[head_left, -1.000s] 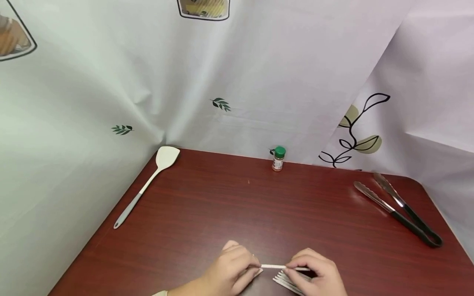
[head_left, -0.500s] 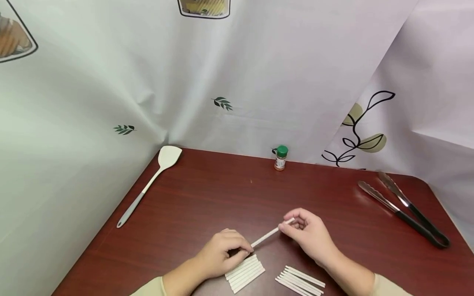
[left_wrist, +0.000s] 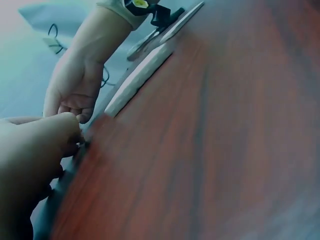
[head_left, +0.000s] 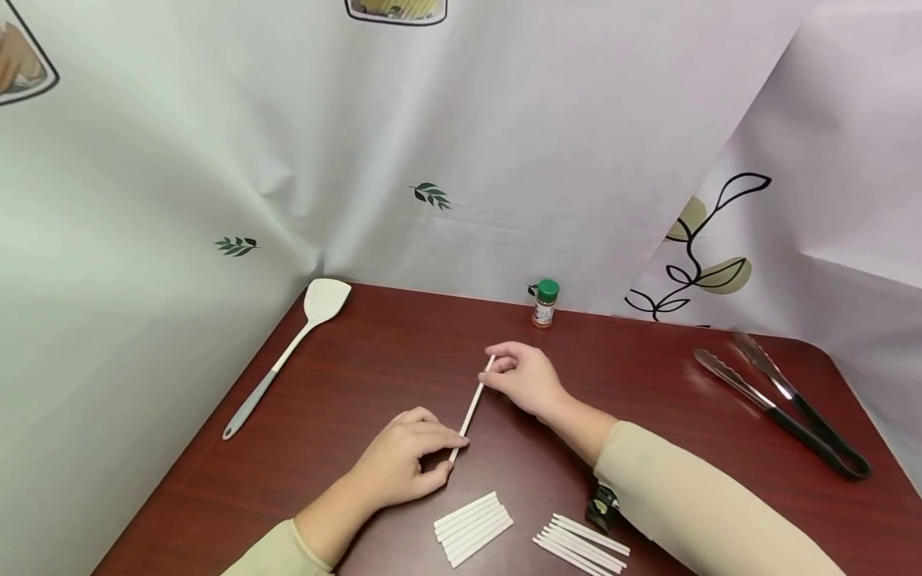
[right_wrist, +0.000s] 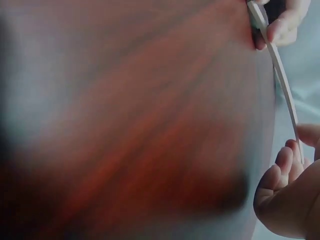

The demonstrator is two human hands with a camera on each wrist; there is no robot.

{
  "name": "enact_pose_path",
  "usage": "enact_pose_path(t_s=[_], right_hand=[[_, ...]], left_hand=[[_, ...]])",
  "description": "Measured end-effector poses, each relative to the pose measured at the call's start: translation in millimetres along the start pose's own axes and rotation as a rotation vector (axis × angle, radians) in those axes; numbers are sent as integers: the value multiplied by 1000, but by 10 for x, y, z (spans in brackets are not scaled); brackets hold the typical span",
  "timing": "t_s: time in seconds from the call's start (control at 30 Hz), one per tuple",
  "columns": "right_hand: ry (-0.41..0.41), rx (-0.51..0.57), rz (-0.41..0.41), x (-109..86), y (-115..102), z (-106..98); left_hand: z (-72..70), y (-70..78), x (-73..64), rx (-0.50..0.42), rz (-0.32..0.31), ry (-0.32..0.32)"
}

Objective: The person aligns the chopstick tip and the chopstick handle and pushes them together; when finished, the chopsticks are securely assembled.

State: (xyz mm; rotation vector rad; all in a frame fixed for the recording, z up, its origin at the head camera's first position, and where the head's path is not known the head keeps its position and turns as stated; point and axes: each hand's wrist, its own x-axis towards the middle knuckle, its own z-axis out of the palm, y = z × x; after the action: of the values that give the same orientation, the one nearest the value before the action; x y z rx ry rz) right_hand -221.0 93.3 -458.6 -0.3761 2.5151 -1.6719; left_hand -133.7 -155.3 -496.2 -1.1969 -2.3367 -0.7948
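A thin white stick [head_left: 471,413] runs slantwise between both hands over the middle of the table. My right hand [head_left: 524,378] pinches its far end between thumb and fingers. Near the other end, my left hand [head_left: 406,454] holds it between thumb and forefinger. The right wrist view shows the same stick [right_wrist: 283,80] stretching from one hand to the other. Below the left hand lies a row of white sticks [head_left: 473,529] set side by side. A looser bunch of similar sticks [head_left: 582,546] rests to its right, close to the right sleeve.
On the dark red table [head_left: 403,352] a white spatula [head_left: 288,352] lies along the left edge. A green-capped spice jar [head_left: 545,304] stands at the back. Metal tongs [head_left: 785,408] with black handles lie on the right. A patterned white sheet [head_left: 504,144] hangs behind.
Both hands have moved away from the near edge toward the table's middle, carrying one stick. It has swung from nearly sideways to steeply slanted. The row and the bunch have come into view.
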Motion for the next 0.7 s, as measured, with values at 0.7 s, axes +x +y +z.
enact_pose_path(t_s=[0.7], right_hand=[[-204,-689,-314,377,-126,310]], left_hand=[[-23,-187,-57,52,-29,-27]])
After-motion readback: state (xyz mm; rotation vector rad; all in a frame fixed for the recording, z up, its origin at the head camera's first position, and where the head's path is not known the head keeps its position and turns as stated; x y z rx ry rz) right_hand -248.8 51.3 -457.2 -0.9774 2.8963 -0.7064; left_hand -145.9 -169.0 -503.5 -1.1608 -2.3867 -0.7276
